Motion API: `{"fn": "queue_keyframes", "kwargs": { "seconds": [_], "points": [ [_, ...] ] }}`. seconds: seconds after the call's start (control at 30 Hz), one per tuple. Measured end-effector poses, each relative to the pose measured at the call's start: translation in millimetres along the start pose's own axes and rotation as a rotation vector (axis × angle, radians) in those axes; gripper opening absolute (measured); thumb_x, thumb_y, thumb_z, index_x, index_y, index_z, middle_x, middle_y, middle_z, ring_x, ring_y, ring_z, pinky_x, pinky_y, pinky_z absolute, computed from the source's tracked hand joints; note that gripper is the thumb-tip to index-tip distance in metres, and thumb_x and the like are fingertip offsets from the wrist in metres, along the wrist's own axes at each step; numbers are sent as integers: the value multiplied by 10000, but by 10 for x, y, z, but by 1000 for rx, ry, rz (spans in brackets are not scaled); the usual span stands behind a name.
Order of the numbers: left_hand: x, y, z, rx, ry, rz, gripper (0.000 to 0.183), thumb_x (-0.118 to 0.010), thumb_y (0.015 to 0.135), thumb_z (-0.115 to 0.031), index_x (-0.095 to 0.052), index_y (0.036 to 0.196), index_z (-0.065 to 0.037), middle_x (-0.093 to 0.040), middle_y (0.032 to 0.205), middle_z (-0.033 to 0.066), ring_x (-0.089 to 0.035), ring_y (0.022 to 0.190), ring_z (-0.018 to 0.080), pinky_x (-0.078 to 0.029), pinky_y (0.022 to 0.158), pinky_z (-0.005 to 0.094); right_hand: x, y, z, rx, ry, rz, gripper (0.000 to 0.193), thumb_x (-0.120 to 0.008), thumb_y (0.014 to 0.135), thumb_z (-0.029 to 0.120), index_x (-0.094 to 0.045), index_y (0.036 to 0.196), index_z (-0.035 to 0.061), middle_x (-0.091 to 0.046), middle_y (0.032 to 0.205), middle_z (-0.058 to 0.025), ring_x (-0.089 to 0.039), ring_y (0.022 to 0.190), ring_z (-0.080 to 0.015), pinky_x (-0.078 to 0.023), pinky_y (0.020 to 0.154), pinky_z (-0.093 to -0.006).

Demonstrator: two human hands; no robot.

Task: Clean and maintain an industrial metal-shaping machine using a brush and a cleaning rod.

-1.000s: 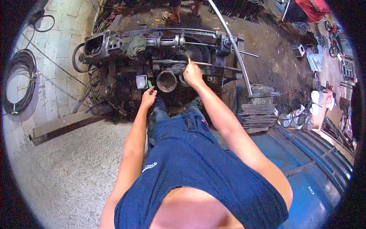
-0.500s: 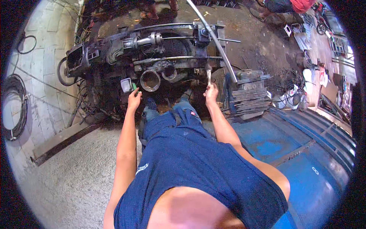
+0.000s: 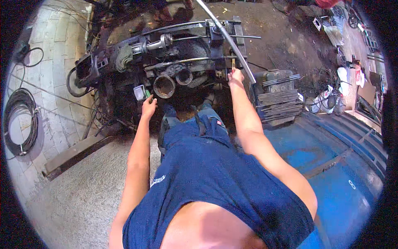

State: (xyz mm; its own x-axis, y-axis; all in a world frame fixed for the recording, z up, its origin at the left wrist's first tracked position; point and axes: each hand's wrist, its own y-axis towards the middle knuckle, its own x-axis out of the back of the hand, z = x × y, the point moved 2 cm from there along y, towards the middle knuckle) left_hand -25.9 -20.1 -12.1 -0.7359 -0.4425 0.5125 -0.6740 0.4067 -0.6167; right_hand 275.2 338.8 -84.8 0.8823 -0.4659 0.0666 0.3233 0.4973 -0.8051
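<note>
My left hand (image 3: 149, 104) is closed on a small pale container (image 3: 140, 92), held by its green side next to the machine. Greyish contents show inside it. Farther right, my right hand (image 3: 236, 77) grips a paintbrush (image 3: 233, 64), stretched out to the right end of the machine (image 3: 190, 52). The bristle end is up against the dark metal there and hard to make out; whether it touches cannot be told. Two round pipe openings, a wide one (image 3: 164, 86) and a smaller one (image 3: 184, 77), face me between my hands.
A long metal tube (image 3: 226, 35) slants across the machine's right side. Stacked rods (image 3: 280, 102) lie right of my right arm, beside blue metal panels (image 3: 327, 166). Coiled cable (image 3: 20, 120) rests at far left. Another person's feet (image 3: 163, 15) are beyond the machine.
My right hand has moved forward and a little right with the paintbrush, my arm reaching farther. My left hand keeps its hold on the container. The whole view has shifted slightly.
</note>
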Motion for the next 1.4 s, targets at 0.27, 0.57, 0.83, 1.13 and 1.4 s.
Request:
{"fn": "queue_keyframes", "kwargs": {
  "seconds": [0.27,0.57,0.83,1.13,1.4],
  "points": [
    [-148,-38,-337,25,84,70,492,-606,883,-221,-514,1343,-72,-668,1028,155,-654,723,160,-520,701,313,339,1337,-105,141,174,9,207,-457,870,313,-556,845,133,-559,764,-46,-532,670,-181,-397,564,-341],
    [-62,86,106,-42,12,-19,482,-612,869,-245,-542,1316,-79,-675,999,153,-664,717,176,-515,738,334,-103,-1120,-77,491,-988,852,389,-624,833,249,-624,1108,-27,-686,969,-175,-678,801,-229,-522,764,-347],
    [-104,85,-1,-68,24,-66,418,-612,864,-252,-602,1251,-96,-690,938,158,-676,742,203,-508,781,340,-1271,-2569,1746,1644,-814,686,335,-585,844,207,-605,1092,-18,-628,995,-224,-616,920,-376,-495,811,-441],
    [-133,76,-110,-63,42,-165,359,-604,864,-256,-645,1178,-86,-696,868,150,-676,794,232,-505,778,348,-1561,-1701,1617,1703,-1280,365,405,-488,936,384,-556,1112,26,-568,1054,-220,-559,983,-405,-458,790,-558],
    [-181,166,210,1,-4,-187,354,-605,862,-276,-647,1167,-103,-646,1131,184,-601,1087,329,-454,936,383,-1638,-1785,1588,1631,-1296,426,383,-462,951,368,-555,1074,17,-571,1065,-219,-555,1014,-410,-464,814,-565]
  ]
}}
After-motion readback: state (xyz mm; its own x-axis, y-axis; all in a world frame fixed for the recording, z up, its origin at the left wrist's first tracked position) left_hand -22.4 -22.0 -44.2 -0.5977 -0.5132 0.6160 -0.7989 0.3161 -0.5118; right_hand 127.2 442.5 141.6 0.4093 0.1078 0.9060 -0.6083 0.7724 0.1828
